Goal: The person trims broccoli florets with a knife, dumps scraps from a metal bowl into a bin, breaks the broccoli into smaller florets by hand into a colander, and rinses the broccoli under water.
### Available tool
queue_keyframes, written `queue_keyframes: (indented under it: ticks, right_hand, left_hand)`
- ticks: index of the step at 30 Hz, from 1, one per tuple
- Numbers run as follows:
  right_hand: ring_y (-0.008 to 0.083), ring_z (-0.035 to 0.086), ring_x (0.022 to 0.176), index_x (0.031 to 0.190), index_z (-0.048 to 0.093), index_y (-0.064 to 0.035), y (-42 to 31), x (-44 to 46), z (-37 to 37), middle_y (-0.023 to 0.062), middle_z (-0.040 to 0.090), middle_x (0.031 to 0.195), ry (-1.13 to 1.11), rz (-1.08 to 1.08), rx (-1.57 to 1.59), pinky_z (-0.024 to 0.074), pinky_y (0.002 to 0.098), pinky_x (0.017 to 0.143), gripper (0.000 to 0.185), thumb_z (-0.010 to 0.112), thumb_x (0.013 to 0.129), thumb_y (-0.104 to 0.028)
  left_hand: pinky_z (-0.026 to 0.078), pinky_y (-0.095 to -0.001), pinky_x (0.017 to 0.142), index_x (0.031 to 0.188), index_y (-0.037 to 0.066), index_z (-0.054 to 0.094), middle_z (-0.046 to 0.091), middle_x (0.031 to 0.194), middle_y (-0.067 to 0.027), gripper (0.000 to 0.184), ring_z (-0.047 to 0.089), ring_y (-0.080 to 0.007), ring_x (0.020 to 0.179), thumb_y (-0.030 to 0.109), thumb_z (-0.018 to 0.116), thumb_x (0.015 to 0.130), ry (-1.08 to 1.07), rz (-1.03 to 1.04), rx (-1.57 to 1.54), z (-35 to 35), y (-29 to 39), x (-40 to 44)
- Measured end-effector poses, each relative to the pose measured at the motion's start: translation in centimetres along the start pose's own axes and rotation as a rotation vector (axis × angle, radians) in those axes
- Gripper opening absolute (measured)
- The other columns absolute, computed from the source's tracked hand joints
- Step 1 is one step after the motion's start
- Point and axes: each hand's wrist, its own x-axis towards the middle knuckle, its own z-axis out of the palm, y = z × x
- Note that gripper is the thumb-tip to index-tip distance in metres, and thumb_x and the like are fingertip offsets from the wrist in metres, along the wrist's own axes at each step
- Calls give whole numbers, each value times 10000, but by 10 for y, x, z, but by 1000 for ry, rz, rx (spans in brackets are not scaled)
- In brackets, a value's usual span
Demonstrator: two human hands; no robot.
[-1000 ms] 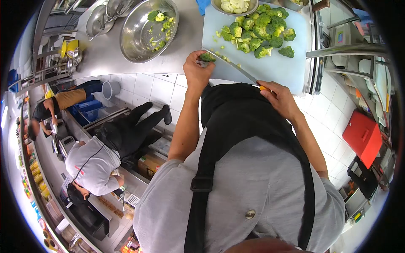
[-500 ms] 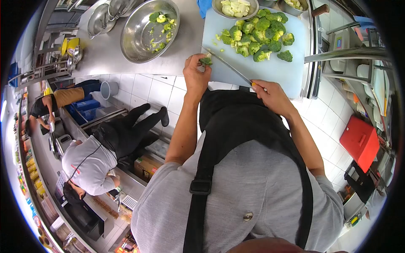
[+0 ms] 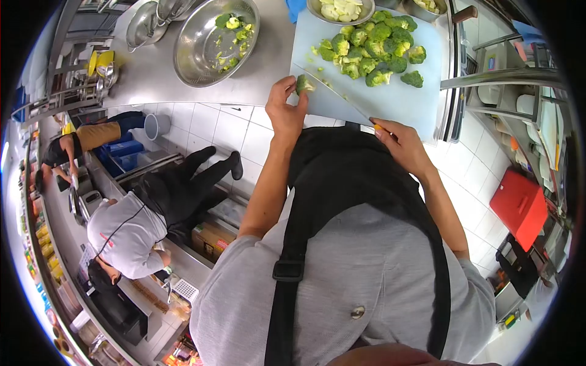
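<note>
Between the thumb and fingers of my left hand (image 3: 285, 113) is a broccoli floret (image 3: 304, 85), held at the left edge of the pale blue cutting board (image 3: 397, 110). My right hand (image 3: 400, 141) is closed on the orange handle of a knife (image 3: 337, 94). Its long blade slants up and left over the board, the tip just above the held floret. A pile of cut broccoli (image 3: 373, 50) covers the upper part of the board, with small green crumbs near the blade.
A large steel colander (image 3: 185, 58) with broccoli scraps stands left of the board. Bowls of pale sliced vegetable (image 3: 340, 10) sit at the board's top. Two other people work at the left, one in a grey shirt (image 3: 125, 235). A red lid (image 3: 519, 207) is at the right.
The floret in my left hand has been turned, its pale stalk now toward the right. The knife has stayed over the board, shifting slightly. The grey-shirted person has shifted slightly left in view.
</note>
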Motion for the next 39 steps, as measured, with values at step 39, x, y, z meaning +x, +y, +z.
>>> queue_keyframes:
  ticks: [39]
  right_hand:
    - [387, 705, 1077, 1302, 679, 11, -8, 14, -3, 235, 736, 1172, -68, -59, -34, 530, 398, 952, 355, 586, 1081, -252]
  left_hand:
    - [611, -283, 799, 1034, -42, 715, 725, 1086, -144, 169, 724, -165, 887, -52, 795, 886, -68, -121, -60, 7, -8, -5]
